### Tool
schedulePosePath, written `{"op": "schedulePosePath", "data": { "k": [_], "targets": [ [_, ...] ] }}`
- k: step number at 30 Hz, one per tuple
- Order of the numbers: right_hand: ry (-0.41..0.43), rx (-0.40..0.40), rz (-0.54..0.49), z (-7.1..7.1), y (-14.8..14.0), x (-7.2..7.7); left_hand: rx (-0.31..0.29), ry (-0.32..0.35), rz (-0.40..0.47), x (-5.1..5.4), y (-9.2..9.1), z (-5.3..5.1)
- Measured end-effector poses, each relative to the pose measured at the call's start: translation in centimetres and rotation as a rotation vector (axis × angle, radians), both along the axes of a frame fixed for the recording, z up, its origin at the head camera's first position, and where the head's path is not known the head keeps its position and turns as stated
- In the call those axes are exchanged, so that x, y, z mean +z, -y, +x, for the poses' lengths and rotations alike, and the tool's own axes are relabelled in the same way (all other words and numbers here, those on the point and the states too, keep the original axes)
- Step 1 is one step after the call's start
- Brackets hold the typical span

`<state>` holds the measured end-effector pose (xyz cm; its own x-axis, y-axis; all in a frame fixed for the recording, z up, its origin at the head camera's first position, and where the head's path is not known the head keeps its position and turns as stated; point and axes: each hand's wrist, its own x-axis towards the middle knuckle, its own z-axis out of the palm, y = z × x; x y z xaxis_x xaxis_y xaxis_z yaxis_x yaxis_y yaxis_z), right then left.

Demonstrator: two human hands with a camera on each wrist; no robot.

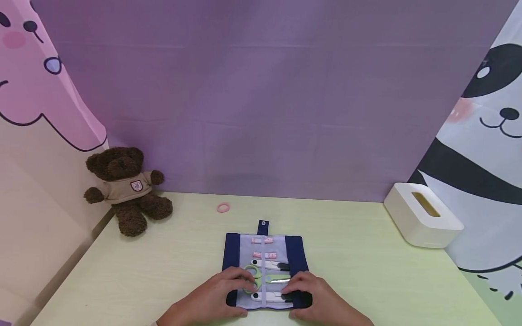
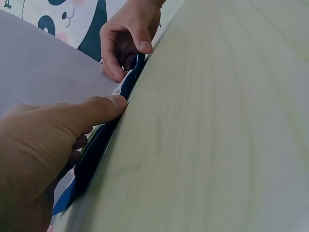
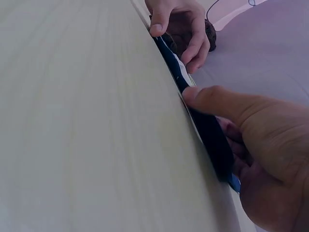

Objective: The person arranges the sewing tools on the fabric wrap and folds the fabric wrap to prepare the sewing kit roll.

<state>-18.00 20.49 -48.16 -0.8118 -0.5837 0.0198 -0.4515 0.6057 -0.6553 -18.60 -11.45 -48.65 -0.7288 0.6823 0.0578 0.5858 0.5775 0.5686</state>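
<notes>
A navy tool pouch (image 1: 297,251) lies unfolded on the table, its pale lining face up and its snap tab pointing away. Under its elastic strap (image 1: 263,268) sit green-handled scissors (image 1: 279,280), two white-and-black utility knives (image 1: 267,297) and two small pink pieces (image 1: 264,255) of unclear kind. My left hand (image 1: 212,294) pinches the near edge at the left, thumb against the outside, fingers over the scissor handles. At the right, my right hand (image 1: 320,296) holds the same edge, its fingers near the blade end. Both wrist views show the edge (image 2: 99,142) slightly raised under the thumbs.
A pink ring-shaped band (image 1: 223,207) lies beyond the pouch. The brown teddy bear (image 1: 126,190) sits at the back left, and a white tissue box (image 1: 424,215) stands at the back right. Behind the table (image 1: 171,253) hangs a purple backdrop (image 1: 261,99).
</notes>
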Motion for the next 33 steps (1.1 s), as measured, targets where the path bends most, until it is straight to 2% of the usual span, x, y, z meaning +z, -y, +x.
{"op": "schedulePosePath", "data": {
  "k": [4, 9, 14, 23, 28, 33],
  "targets": [
    [-0.021, 0.002, 0.035, -0.1, 0.1, 0.0, 0.006, -0.009, 0.004, -0.3, 0.0, -0.1],
    [-0.112, 0.004, 0.048, -0.1, 0.4, -0.2, 0.015, 0.0, 0.013, -0.5, -0.1, -0.1],
    [-0.203, 0.006, -0.007, 0.0, 0.4, -0.5, -0.002, -0.031, 0.04, -0.6, -0.1, -0.1],
    [-0.274, 0.01, -0.132, -0.3, 0.3, -1.2, 0.007, -0.07, 0.085, -0.7, -0.2, -0.2],
    [-0.218, -0.021, -0.161, -0.6, 0.3, -1.3, 0.036, -0.03, 0.133, -1.0, -0.3, -0.6],
    [-0.157, -0.083, -0.122, -0.6, 0.2, -0.9, 0.072, -0.017, 0.202, -1.3, -0.5, -1.0]
  ]
}}
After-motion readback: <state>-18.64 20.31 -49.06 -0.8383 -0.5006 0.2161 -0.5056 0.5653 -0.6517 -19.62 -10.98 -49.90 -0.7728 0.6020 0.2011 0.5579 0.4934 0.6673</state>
